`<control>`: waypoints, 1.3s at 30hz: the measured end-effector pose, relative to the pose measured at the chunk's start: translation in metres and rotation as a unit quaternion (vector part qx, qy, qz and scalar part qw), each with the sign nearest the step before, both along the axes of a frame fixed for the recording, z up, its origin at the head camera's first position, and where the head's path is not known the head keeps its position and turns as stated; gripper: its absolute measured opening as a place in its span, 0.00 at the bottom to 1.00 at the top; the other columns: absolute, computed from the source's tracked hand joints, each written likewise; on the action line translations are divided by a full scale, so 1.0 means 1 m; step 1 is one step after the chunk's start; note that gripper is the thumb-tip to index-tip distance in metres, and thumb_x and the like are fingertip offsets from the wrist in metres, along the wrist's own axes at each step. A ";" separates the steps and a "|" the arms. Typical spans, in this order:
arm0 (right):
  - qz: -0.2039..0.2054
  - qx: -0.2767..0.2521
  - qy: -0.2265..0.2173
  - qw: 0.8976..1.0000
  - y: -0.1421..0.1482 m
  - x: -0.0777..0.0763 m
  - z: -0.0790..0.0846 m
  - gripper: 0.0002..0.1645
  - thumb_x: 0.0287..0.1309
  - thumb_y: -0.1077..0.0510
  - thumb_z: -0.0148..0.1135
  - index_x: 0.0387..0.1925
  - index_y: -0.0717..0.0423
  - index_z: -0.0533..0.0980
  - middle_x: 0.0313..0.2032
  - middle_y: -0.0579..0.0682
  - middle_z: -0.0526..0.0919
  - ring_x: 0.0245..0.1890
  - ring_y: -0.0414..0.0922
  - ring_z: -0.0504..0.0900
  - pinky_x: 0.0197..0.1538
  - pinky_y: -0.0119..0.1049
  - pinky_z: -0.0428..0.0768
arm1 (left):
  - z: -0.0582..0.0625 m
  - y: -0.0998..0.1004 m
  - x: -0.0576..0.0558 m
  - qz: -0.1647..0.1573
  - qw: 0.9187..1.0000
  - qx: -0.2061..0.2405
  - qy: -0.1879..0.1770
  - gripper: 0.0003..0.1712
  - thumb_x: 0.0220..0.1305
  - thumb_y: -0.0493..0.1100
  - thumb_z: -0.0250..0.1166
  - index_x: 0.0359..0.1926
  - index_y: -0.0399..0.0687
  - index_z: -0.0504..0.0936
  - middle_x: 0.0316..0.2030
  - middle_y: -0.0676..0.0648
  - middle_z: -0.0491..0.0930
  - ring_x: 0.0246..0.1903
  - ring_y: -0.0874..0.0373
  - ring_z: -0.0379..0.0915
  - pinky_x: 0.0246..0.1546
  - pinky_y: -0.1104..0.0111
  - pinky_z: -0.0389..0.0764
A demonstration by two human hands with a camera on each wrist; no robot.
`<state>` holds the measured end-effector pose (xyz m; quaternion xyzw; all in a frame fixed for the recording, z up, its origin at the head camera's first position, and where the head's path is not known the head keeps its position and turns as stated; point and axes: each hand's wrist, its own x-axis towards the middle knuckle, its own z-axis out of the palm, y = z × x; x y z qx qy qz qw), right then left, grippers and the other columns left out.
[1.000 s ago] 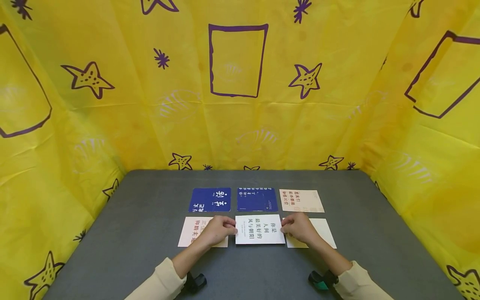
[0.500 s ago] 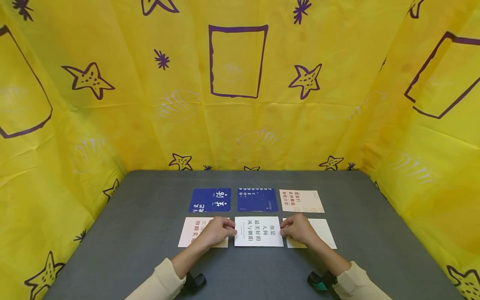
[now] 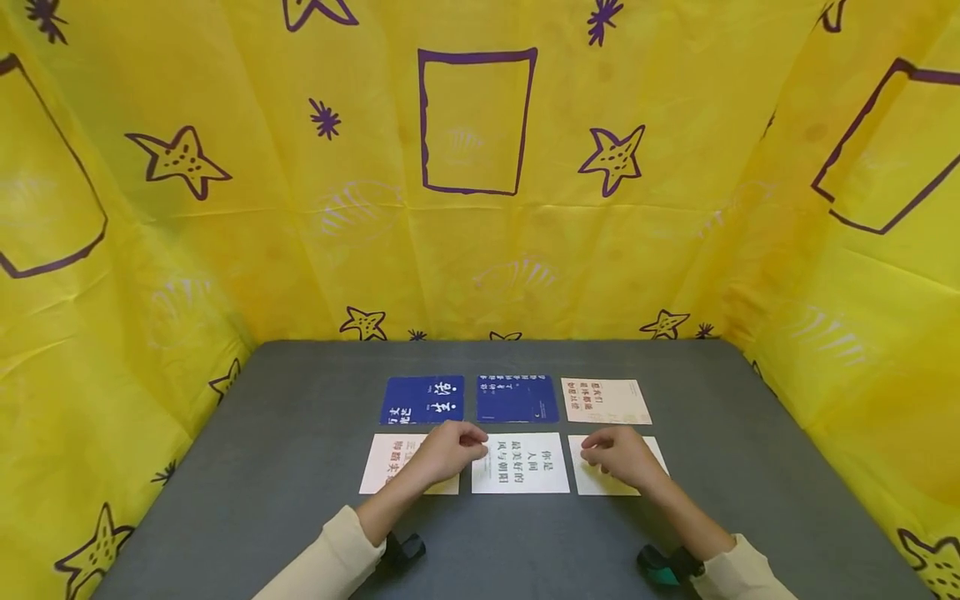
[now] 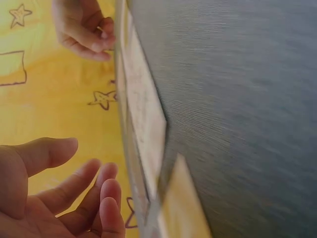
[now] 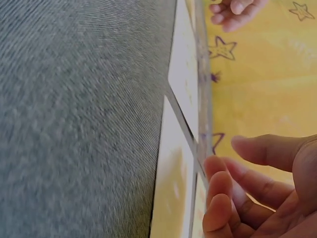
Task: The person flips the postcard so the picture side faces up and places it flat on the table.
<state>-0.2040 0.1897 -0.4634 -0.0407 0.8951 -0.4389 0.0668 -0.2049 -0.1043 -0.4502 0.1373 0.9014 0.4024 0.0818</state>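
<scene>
A white card (image 3: 536,467) with green printed characters lies flat in the middle of the front row. My left hand (image 3: 447,452) hovers at its left edge, overlapping the pale pink card (image 3: 377,468). Over the plain cream card (image 3: 588,483) is my right hand (image 3: 624,457), partly hiding it. In the left wrist view the left hand (image 4: 64,198) has thumb and fingers apart, holding nothing. The right wrist view shows the right hand (image 5: 262,193) with loosely bent fingers and a gap below the thumb, also holding nothing.
Behind the front row lie two dark blue cards, the left one (image 3: 422,400) and the middle one (image 3: 517,402), plus a peach card (image 3: 606,402) at right. The grey table (image 3: 495,550) is bordered by a yellow patterned curtain (image 3: 480,233).
Both hands let go of the white card's edges and lifted; the right one moved right, the left slightly up and right. Earlier, the card came down flat on the table between them.
</scene>
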 end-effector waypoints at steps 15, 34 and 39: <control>-0.008 0.045 -0.004 0.999 0.045 0.007 0.016 0.12 0.58 0.58 0.65 0.38 0.64 0.82 0.30 0.54 0.86 0.28 0.44 0.77 0.28 0.35 0.74 | 0.007 0.057 -0.008 -0.036 0.999 0.024 -0.020 0.12 0.60 0.41 0.66 0.42 0.38 0.85 0.32 0.47 0.84 0.32 0.60 0.75 0.34 0.69 0.73; -0.027 0.175 0.020 0.984 0.083 0.014 0.022 0.17 0.56 0.56 0.66 0.39 0.68 0.81 0.35 0.60 0.86 0.35 0.52 0.83 0.37 0.45 0.79 | -0.006 0.112 0.002 -0.048 0.999 0.009 -0.013 0.11 0.56 0.41 0.68 0.38 0.40 0.87 0.29 0.48 0.85 0.26 0.65 0.74 0.29 0.74 0.72; -0.024 0.202 0.024 0.979 0.088 0.018 0.018 0.17 0.54 0.56 0.67 0.38 0.67 0.81 0.33 0.58 0.85 0.33 0.51 0.81 0.35 0.44 0.77 | -0.006 0.122 0.004 -0.036 0.999 -0.016 -0.008 0.12 0.55 0.42 0.68 0.40 0.40 0.87 0.32 0.48 0.86 0.29 0.60 0.78 0.31 0.72 0.73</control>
